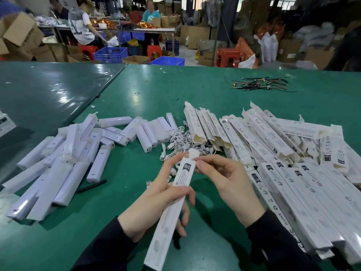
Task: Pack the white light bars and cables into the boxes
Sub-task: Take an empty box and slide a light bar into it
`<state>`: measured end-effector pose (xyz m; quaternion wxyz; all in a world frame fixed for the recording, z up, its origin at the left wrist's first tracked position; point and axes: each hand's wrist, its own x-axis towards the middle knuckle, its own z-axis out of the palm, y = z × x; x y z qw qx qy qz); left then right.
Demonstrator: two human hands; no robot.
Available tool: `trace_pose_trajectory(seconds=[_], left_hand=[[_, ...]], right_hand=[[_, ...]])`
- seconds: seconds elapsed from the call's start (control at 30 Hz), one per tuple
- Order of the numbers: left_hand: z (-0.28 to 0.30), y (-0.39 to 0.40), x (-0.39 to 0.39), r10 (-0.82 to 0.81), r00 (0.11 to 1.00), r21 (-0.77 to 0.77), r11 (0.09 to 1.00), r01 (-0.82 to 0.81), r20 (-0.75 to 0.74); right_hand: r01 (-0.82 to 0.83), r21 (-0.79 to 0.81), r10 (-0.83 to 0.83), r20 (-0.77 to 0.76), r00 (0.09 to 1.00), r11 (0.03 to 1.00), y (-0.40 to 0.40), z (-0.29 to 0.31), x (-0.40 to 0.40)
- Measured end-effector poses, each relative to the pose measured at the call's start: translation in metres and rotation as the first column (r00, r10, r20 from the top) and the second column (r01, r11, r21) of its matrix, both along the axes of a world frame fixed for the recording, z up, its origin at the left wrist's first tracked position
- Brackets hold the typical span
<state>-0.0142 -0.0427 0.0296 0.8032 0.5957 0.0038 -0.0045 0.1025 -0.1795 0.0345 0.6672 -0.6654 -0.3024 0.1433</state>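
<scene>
To your left the white light bars (64, 159) lie heaped near the green table (136, 89) seam; bare mat stays open in front of them; your left hand (156, 202) grips a long box (172, 208), tilted, its top flap up; your right hand (224, 180) pinches that flap end; white cables (179, 141) sit just beyond; boxes (283, 153) crowd the right edge; stools and cartons stand behind.
</scene>
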Motion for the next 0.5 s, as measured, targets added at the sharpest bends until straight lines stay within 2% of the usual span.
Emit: trace_pose_trajectory(seconds=[0.13, 0.23, 0.4, 0.5], left_hand=[[-0.004, -0.005, 0.000, 0.009, 0.999, 0.028, 1.000, -0.010, 0.043], [-0.007, -0.008, 0.000, 0.015, 0.997, 0.030, 0.999, -0.017, 0.071], [-0.010, -0.008, 0.001, 0.071, 0.994, 0.052, 0.996, -0.076, 0.081], [-0.011, -0.008, 0.001, 0.101, 0.991, 0.077, 0.991, -0.108, 0.087]], right_hand=[[-0.141, 0.013, 0.142, -0.059, 0.988, 0.990, 0.001, 0.002, -0.007], [-0.188, 0.017, 0.189, -0.094, 0.977, 0.982, 0.001, 0.004, -0.007], [-0.199, 0.016, 0.199, -0.075, 0.977, 0.980, 0.000, 0.003, -0.008], [-0.128, 0.056, 0.136, -0.175, 0.975, 0.990, 0.003, 0.002, -0.010]])
